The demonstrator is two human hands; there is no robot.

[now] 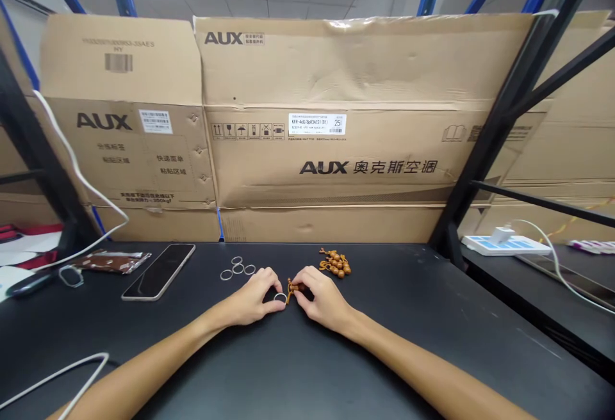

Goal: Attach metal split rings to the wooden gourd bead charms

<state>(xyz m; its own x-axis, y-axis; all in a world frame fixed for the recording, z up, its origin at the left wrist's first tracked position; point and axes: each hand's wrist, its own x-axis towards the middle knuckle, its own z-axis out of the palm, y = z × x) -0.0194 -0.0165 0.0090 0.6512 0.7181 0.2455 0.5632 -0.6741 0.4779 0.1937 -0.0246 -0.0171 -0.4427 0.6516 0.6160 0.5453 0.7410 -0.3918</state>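
My left hand (254, 295) rests on the black table (384, 330) and pinches a small metal key ring (280, 296) between thumb and fingers. My right hand (319, 297) is closed on a small brown wooden gourd charm (292, 287), held right against the ring. The two hands nearly touch at the table's middle. Just behind the right hand lies a small heap of brown gourd charms (336, 262). Behind the left hand lie several loose key rings (237, 268).
A smartphone (159, 271) lies face up at the left, beside a brown wrapper (113, 261) and a white cable (72, 170). Large AUX cardboard boxes (327, 125) wall off the back. A black rack post (485, 170) stands right, with a white power strip (504, 244) beyond.
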